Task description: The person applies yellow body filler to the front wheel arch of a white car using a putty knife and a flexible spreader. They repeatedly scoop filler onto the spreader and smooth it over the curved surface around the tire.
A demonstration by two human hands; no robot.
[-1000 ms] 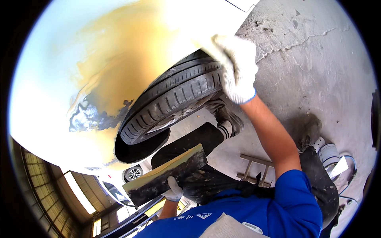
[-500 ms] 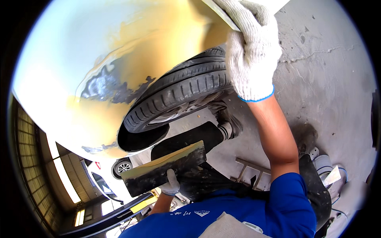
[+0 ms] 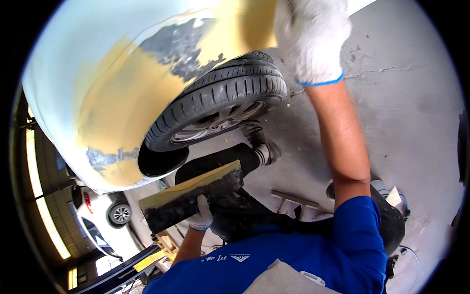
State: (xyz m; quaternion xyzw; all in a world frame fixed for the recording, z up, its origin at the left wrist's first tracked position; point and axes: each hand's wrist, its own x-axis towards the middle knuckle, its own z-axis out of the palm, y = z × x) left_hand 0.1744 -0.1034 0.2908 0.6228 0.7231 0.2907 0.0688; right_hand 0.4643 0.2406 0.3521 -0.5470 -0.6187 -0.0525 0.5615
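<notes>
My left hand (image 3: 201,215), in a pale knit glove, grips a black putty board (image 3: 169,210) from below, thumb over its near face. Yellow putty (image 3: 205,177) lies along the board's far edge. At the top of the picture, my gloved right hand (image 3: 313,44) is closed on a flat, pale putty spreader (image 3: 361,6), mostly hidden or cut off. This hand is by the car body panel (image 3: 54,93), coated with yellow filler (image 3: 112,108) around the wheel arch. Grey patches (image 3: 176,46) break up the filler.
A tyre (image 3: 215,98) with a spoked wheel sits under the arch, close to my leg. A small frame-like stand (image 3: 296,202) is on the concrete floor (image 3: 401,112) beyond my knees. At lower left stands another white car (image 3: 105,220).
My right hand has moved up in the picture, leaving less of the spreader visible. My view has shifted, bringing more of the other white car in. The board stays in my left hand.
</notes>
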